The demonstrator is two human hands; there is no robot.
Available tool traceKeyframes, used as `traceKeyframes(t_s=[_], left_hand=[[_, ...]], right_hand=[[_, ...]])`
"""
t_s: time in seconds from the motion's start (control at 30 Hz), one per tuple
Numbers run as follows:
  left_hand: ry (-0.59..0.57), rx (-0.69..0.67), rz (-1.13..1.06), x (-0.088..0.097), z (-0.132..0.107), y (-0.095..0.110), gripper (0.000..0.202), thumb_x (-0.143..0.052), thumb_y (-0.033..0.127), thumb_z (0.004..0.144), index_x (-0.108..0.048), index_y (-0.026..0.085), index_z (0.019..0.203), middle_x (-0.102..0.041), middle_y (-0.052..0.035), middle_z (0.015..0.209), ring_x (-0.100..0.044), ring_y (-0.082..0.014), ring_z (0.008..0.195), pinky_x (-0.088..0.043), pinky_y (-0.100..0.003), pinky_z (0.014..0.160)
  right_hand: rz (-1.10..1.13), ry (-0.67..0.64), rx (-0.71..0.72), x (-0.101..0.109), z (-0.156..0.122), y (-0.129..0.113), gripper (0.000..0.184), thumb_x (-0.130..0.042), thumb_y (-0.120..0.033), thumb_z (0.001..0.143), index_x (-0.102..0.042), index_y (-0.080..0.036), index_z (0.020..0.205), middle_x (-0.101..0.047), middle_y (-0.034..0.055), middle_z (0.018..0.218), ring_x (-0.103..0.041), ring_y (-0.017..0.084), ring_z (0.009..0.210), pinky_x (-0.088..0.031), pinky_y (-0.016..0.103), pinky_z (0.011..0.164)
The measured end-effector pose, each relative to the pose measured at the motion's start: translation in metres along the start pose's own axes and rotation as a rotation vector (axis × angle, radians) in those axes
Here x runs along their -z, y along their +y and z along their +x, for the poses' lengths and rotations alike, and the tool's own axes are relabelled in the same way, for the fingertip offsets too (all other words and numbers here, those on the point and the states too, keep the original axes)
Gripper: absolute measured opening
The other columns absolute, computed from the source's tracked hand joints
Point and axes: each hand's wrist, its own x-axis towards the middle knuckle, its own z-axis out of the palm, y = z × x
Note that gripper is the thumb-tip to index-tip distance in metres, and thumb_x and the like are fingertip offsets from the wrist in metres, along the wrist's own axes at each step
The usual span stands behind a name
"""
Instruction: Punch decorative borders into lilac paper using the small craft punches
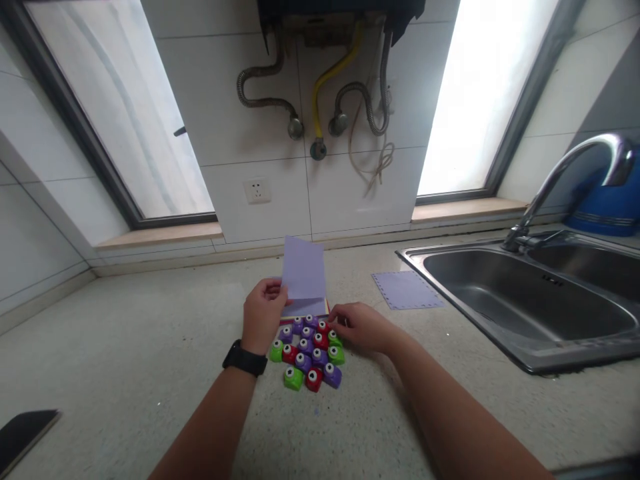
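Note:
A light purple sheet of paper [304,270] is raised at a slant above a stack of coloured paper [306,308] on the counter. My left hand [265,308], with a black watch on its wrist, pinches the sheet's lower left edge. My right hand [361,325] rests by the stack's lower right corner, its fingers curled beside a group of small craft punches [306,347]. These punches are purple, red and green with white round tops bearing dark marks. Whether the right fingers hold anything is hidden.
Right of the stack lies a purple sheet with small cuts along its edges [407,290]. Beyond it are a steel sink [525,287] and a curved faucet [565,173]. A dark flat object [27,437] lies at the lower left. Pipes and a socket [257,191] are on the tiled wall.

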Motion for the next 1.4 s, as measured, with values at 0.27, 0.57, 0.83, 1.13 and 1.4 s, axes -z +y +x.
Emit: traceKeyframes(t_s=[0.27,0.57,0.83,1.13,1.4], left_hand=[[-0.101,-0.072,0.098,-0.023,-0.008,0.008,0.027,-0.079,0.036,0.079,-0.07,0.014,0.092,-0.071,-0.0049,0.086,-0.074,-0.0203,0.069,-0.064,-0.032,0.067],[0.095,0.131,-0.459,-0.005,0.011,0.013,0.022,-0.084,0.011,0.071,-0.068,0.013,0.087,-0.067,-0.0005,0.085,-0.067,-0.0103,0.071,-0.065,-0.024,0.071],[-0.057,0.353,-0.544,0.078,0.03,-0.005,0.024,-0.059,-0.003,0.085,-0.07,0.009,0.103,-0.074,-0.0107,0.108,-0.074,-0.013,0.078,-0.064,-0.018,0.067],[-0.063,0.372,-0.467,0.123,0.029,-0.029,0.027,-0.065,0.0,0.081,-0.063,0.017,0.102,-0.071,-0.0006,0.081,-0.071,-0.0136,0.06,-0.062,-0.022,0.053],[-0.253,0.432,-0.496,0.114,0.022,-0.035,0.036,-0.079,0.01,0.078,-0.066,0.019,0.11,-0.072,-0.0008,0.087,-0.068,-0.0094,0.061,-0.059,-0.017,0.056]], right_hand=[[-0.028,0.019,0.009,0.002,-0.003,-0.001,0.02,-0.061,-0.033,0.092,-0.075,-0.024,0.103,-0.076,0.0027,0.087,-0.065,0.018,0.075,-0.038,0.028,0.068],[-0.015,0.019,0.002,0.002,-0.002,0.003,0.02,-0.061,-0.032,0.092,-0.075,-0.023,0.102,-0.076,0.0032,0.088,-0.065,0.018,0.077,-0.04,0.028,0.069],[0.005,0.083,-0.042,0.003,0.0,0.006,0.018,-0.06,-0.028,0.091,-0.075,-0.024,0.101,-0.077,0.0023,0.086,-0.065,0.017,0.077,-0.039,0.028,0.068],[0.009,0.118,-0.067,0.004,0.003,0.012,0.022,-0.058,-0.031,0.096,-0.076,-0.023,0.104,-0.076,0.0043,0.087,-0.065,0.017,0.076,-0.042,0.028,0.072],[0.043,0.096,-0.076,0.006,0.002,0.01,0.022,-0.057,-0.03,0.096,-0.076,-0.021,0.101,-0.074,0.0046,0.084,-0.061,0.016,0.071,-0.04,0.028,0.066]])
